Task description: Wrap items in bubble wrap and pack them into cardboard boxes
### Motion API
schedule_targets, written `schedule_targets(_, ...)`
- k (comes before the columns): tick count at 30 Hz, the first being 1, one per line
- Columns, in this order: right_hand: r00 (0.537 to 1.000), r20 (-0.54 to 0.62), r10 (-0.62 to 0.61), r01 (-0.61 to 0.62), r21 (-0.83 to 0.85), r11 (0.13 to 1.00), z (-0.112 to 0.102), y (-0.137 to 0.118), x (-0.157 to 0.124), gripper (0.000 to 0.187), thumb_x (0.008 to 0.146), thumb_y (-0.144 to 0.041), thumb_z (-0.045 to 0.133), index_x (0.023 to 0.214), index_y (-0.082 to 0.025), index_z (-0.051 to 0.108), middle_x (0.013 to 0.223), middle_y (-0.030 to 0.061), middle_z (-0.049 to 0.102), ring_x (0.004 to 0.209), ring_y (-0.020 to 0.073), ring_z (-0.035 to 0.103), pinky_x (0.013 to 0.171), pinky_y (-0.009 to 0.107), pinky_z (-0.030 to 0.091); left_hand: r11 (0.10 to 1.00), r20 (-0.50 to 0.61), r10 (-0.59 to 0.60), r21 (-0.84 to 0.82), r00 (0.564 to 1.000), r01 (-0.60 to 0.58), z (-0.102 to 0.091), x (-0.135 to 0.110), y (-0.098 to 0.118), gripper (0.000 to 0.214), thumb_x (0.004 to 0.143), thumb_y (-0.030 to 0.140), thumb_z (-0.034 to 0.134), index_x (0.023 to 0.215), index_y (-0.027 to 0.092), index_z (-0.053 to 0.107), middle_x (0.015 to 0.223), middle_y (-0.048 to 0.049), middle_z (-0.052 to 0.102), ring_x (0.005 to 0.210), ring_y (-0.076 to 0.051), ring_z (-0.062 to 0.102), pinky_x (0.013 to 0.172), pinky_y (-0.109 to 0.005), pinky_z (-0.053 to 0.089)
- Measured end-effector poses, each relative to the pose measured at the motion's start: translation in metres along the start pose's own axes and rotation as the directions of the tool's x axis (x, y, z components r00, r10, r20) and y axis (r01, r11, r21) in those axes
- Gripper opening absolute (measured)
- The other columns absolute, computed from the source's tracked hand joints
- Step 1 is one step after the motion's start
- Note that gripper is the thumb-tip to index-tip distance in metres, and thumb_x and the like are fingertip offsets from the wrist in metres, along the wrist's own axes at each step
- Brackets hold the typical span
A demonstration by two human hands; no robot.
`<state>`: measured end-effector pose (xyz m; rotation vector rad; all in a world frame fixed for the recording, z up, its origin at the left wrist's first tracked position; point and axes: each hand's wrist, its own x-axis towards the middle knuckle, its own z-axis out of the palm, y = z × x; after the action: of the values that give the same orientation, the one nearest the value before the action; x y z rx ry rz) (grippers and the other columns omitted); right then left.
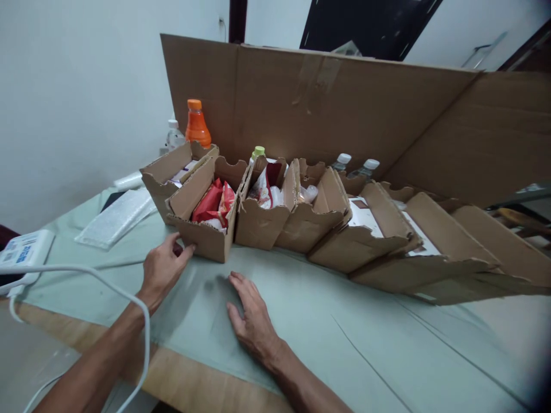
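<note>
A row of open cardboard boxes runs across the table. My left hand [162, 268] touches the front lower corner of the second box [206, 238], which holds red packets [214, 202]; its fingers are curled against the cardboard. My right hand [249, 314] lies flat on the pale green table cover [344, 321], fingers stretched out, a little in front of that box and holding nothing. The neighbouring box [258, 225] holds white and red packets.
A tall cardboard sheet [327, 109] stands behind the boxes. An orange bottle [197, 125] and clear bottles [365, 167] stand at the back. Bubble wrap [114, 217], a white device [23, 252] and a white cable [107, 284] lie at the left.
</note>
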<state>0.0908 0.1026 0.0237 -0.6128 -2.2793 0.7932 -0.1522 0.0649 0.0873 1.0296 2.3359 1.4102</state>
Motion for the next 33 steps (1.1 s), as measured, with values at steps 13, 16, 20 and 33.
schedule_targets(13,1.000,-0.022,0.013,-0.012,0.042,0.999,0.001,0.001,0.002,0.049,0.087,-0.010,0.054,0.135,-0.016,0.057,0.141,0.0175,0.062,0.130,0.0268,0.058,0.111,0.048,0.050,0.912,0.206,0.123,-0.410,0.971,-0.028,0.065,-0.018,-0.006,0.068,0.074,0.040,0.071,0.134,0.016,0.048,0.139,-0.0214,0.058,0.136,-0.032,0.055,0.113,-0.052,0.044)
schedule_targets(16,1.000,-0.023,0.016,-0.015,0.055,0.998,0.002,0.002,0.001,0.050,0.086,-0.009,0.054,0.136,-0.016,0.057,0.141,0.0175,0.061,0.132,0.0268,0.057,0.112,0.049,0.049,0.919,0.267,0.153,-0.392,0.951,-0.038,0.071,-0.010,-0.011,0.075,0.074,0.041,0.070,0.139,0.015,0.046,0.146,-0.0229,0.054,0.140,-0.034,0.050,0.116,-0.055,0.040)
schedule_targets(20,0.999,-0.026,0.027,-0.025,0.085,0.996,0.004,0.003,0.001,0.050,0.086,-0.009,0.055,0.135,-0.018,0.058,0.142,0.0164,0.061,0.133,0.0258,0.056,0.113,0.049,0.047,0.935,0.309,0.182,-0.349,0.933,-0.066,0.072,-0.004,-0.017,0.080,0.073,0.044,0.068,0.143,0.013,0.044,0.148,-0.0236,0.053,0.141,-0.036,0.048,0.117,-0.056,0.037)
schedule_targets(33,0.966,0.027,0.258,-0.258,-0.007,0.966,-0.062,0.012,0.080,0.038,0.084,-0.018,0.061,0.121,-0.020,0.067,0.121,0.0110,0.072,0.101,0.0227,0.067,0.089,0.040,0.056,0.934,0.242,0.328,-0.227,0.913,-0.276,0.064,-0.005,-0.022,0.065,0.077,0.034,0.064,0.140,0.019,0.054,0.148,-0.0152,0.049,0.139,-0.032,0.047,0.112,-0.052,0.044)
